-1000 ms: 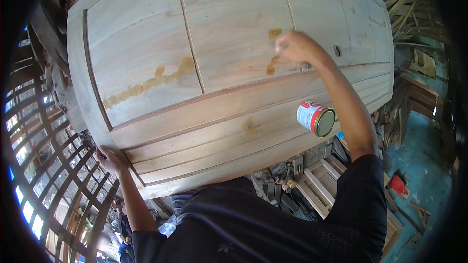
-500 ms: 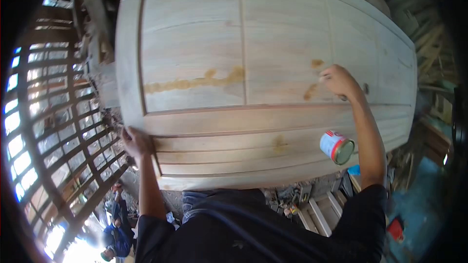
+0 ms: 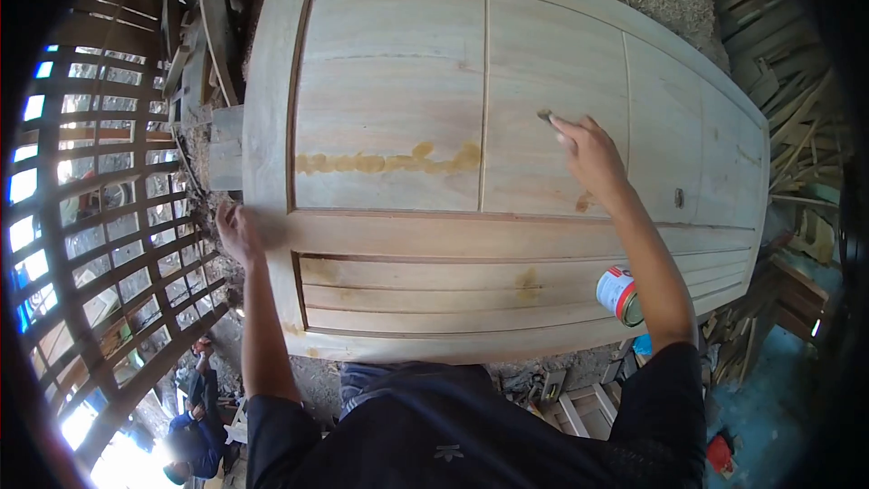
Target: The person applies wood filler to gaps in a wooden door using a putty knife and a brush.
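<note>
The right hand (image 3: 595, 152) is hiding most of a small tool (image 3: 544, 115), while the forearm (image 3: 654, 263) is partly covering a can (image 3: 615, 290).

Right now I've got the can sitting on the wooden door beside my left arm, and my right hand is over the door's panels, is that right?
Not quite: the can is beside your right arm, as the head view shows. It does sit on the wooden door, and your right hand is over the panels.
</note>
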Tool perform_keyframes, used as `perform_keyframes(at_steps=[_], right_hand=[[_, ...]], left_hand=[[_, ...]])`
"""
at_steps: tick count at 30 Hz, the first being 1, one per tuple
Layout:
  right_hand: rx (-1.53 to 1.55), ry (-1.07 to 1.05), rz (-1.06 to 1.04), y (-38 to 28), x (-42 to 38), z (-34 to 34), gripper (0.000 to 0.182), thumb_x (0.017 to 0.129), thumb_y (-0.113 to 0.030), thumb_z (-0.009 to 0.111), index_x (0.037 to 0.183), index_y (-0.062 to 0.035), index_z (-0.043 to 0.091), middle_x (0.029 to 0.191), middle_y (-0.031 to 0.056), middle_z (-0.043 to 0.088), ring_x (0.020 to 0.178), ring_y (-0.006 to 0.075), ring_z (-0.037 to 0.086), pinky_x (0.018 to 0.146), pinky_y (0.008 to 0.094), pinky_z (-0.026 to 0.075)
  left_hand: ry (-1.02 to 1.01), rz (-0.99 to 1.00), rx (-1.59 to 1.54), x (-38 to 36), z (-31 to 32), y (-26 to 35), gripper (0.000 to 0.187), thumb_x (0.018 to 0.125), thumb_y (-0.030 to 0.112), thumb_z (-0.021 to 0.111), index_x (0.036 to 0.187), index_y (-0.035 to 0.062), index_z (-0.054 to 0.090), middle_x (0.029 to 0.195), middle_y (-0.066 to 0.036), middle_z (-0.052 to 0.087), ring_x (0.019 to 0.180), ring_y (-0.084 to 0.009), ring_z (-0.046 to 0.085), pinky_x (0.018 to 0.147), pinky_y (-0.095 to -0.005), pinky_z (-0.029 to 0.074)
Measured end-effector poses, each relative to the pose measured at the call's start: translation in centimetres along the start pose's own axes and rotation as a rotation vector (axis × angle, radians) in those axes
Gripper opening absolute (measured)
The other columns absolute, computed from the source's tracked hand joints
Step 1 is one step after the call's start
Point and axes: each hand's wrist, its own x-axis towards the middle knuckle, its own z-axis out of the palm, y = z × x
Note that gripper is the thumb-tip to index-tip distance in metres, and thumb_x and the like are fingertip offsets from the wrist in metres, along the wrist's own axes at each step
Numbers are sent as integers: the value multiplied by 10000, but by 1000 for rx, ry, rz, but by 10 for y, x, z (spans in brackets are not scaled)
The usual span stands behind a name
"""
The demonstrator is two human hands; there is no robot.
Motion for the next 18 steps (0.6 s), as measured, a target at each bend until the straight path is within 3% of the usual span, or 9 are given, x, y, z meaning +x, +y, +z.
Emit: perform_keyframes(at_steps=[1, 3, 5, 8, 10, 13, 14, 16, 18], right_hand=[[-114, 89, -31, 0, 10, 7, 336, 952, -99, 613, 1280, -139, 672, 968, 150, 640, 882, 361, 647, 767, 447, 516], [-138, 39, -61, 4, 32, 13, 355, 956, -104, 609, 1304, -152, 655, 998, 151, 605, 911, 356, 635, 776, 458, 510], [-157, -14, -97, 16, 51, 22, 373, 960, -109, 605, 1327, -166, 638, 1028, 152, 571, 940, 351, 623, 786, 469, 503], [-120, -25, -113, 25, 69, 26, 305, 913, -73, 626, 1194, -150, 716, 973, 161, 641, 897, 347, 654, 779, 469, 520], [-394, -366, -58, 7, 83, -11, 192, 849, -61, 638, 988, -105, 762, 874, 184, 691, 836, 359, 676, 769, 468, 534], [-279, -285, -38, -9, 105, -32, 130, 795, -63, 615, 826, -66, 742, 790, 204, 699, 793, 378, 681, 762, 458, 547], [-284, -283, -38, -19, 108, -30, 130, 795, -63, 615, 826, -66, 742, 790, 204, 699, 793, 378, 681, 762, 458, 547], [-86, -387, 234, -43, 108, -21, 133, 805, -96, 596, 805, -42, 718, 755, 210, 683, 738, 376, 677, 735, 448, 552], [-118, -443, 186, -45, 97, 3, 139, 839, -128, 619, 862, -32, 717, 721, 199, 680, 640, 334, 658, 661, 431, 538]], left_hand=[[-11, -7, -9, 4, 9, 9, 469, 901, 333, 649, 1313, 110, 626, 1117, -121, 708, 1027, -255, 672, 921, -392, 505], [-45, -220, 284, 11, 18, 25, 505, 913, 404, 593, 1330, 121, 615, 1161, -132, 696, 1064, -283, 663, 936, -407, 490], [-76, -249, 263, 7, 16, 45, 522, 918, 431, 568, 1340, 125, 608, 1189, -137, 688, 1088, -299, 654, 947, -414, 481], [-78, -260, 271, 11, 18, 30, 530, 924, 455, 550, 1353, 147, 604, 1246, -145, 675, 1139, -332, 636, 972, -440, 464], [-87, -261, 270, 13, 19, 23, 537, 921, 478, 558, 1358, 169, 605, 1258, -140, 672, 1143, -341, 636, 972, -450, 466], [-95, -256, 281, 14, 20, 21, 540, 916, 515, 552, 1358, 209, 609, 1277, -146, 667, 1156, -357, 631, 976, -470, 464], [-93, -267, 296, 14, 19, 22, 539, 915, 523, 546, 1355, 218, 611, 1282, -150, 665, 1161, -362, 629, 977, -473, 463], [-113, -284, 317, 13, 17, 32, 528, 915, 522, 536, 1350, 232, 615, 1279, -155, 667, 1165, -373, 625, 980, -481, 461], [-110, -287, 297, 13, 17, 30, 513, 918, 507, 541, 1340, 229, 622, 1268, -158, 672, 1162, -375, 626, 981, -481, 460]])
